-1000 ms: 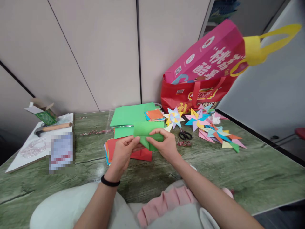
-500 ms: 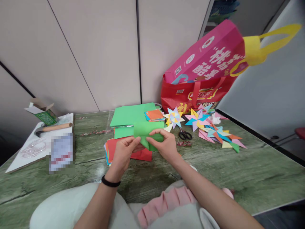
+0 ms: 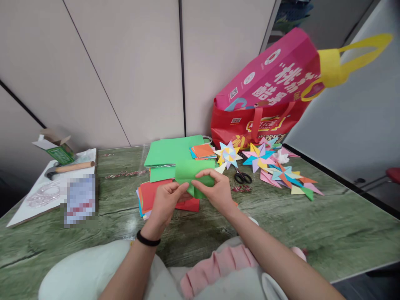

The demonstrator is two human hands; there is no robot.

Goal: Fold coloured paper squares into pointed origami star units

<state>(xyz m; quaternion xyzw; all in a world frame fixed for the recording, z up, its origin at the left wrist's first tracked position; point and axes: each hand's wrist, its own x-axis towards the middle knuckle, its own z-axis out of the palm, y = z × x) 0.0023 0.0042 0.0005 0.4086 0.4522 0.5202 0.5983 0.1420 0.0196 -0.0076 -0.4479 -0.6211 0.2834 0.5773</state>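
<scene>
A small sheet of green paper (image 3: 194,168), partly bent over along its lower edge, is held up between my two hands. My left hand (image 3: 168,199) pinches its lower left part between thumb and fingers. Closed on the right side is my right hand (image 3: 216,187), its thumb near the left thumb and its index finger curled over the paper. Fingers hide part of the fold. Below and behind lies a stack of red paper (image 3: 153,196) with other colours under it. Larger green sheets (image 3: 171,150) lie farther back, with small orange squares (image 3: 203,150) on top.
Right of the hands are black scissors (image 3: 243,176) and several folded paper stars (image 3: 258,156). A red bag (image 3: 237,125) holding a pink bag (image 3: 268,75) stands at the back right. A hammer (image 3: 73,167), a white board (image 3: 28,208) and a green box (image 3: 59,152) are at left.
My left hand has shifted slightly to the right along the green paper, its thumb now closer to the right thumb. The right hand and paper stay almost in place.
</scene>
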